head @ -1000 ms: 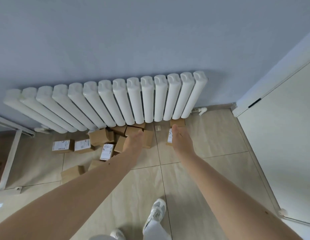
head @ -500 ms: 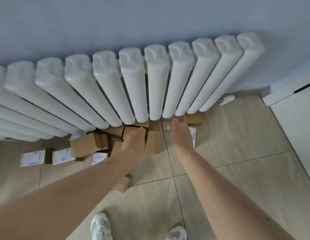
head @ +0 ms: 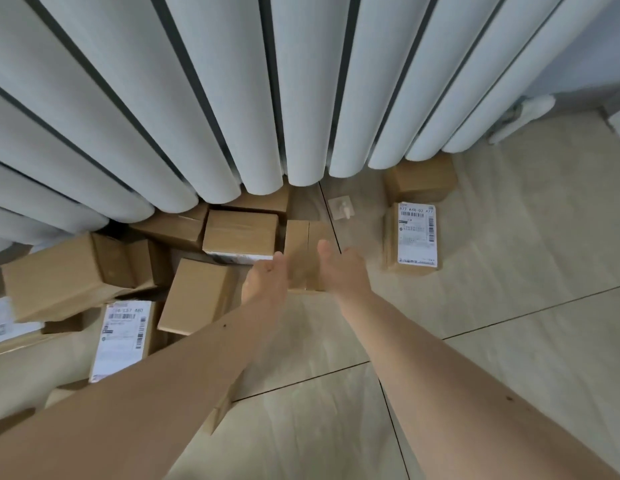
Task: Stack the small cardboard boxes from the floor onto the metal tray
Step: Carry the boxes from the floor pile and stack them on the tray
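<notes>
Flanking box (head: 301, 251), both hands open

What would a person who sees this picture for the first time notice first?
First, the big white radiator that fills the top of the view. Under it, small cardboard boxes lie scattered on the tiled floor, some with white labels. In the middle, the left hand and right hand reach on either side of one upright box.
</notes>
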Available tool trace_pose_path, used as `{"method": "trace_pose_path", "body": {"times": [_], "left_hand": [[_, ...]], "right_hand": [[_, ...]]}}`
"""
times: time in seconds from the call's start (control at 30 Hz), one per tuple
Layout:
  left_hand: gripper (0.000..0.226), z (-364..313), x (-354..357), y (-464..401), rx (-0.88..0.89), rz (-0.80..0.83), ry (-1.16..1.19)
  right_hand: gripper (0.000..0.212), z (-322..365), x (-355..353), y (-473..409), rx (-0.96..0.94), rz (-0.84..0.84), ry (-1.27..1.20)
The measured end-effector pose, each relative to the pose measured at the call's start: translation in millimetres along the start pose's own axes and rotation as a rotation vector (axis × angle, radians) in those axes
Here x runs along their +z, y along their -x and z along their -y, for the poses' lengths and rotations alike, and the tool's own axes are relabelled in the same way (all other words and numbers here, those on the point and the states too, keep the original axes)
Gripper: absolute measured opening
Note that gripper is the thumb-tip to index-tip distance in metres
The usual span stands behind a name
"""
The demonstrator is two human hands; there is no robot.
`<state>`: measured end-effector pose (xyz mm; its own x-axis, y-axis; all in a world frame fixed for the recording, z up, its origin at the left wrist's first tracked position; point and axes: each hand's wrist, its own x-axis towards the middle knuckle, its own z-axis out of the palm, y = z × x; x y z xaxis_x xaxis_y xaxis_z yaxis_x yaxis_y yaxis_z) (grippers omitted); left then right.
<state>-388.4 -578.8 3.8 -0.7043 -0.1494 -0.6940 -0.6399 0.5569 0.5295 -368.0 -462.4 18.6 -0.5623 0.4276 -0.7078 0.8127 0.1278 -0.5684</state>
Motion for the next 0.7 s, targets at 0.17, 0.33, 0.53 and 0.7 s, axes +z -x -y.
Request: {"method": "trace_pose_path", "body": {"times": [0.17,0.33,0.53,0.7], "left_hand": [[0.051,26,36,-33,-0.021,0.018,-0.054],[0.048,43,52,-42,-0.001,0.001,-0.095],[0.041,53,57,-39,0.067,-0.001,-0.094],[0.032,40,54,-13,0.077,-0.001,-0.029]], "right_hand": [[0.063,-34,33,-40,-0.004,0.031,0.018],[0.052,-44,47,-61,0.002,0.017,-0.029],[0.055,-54,55,-61,0.05,0.006,-0.143],[0.062,-50,37,-47,0.111,0.016,-0.211]]}}
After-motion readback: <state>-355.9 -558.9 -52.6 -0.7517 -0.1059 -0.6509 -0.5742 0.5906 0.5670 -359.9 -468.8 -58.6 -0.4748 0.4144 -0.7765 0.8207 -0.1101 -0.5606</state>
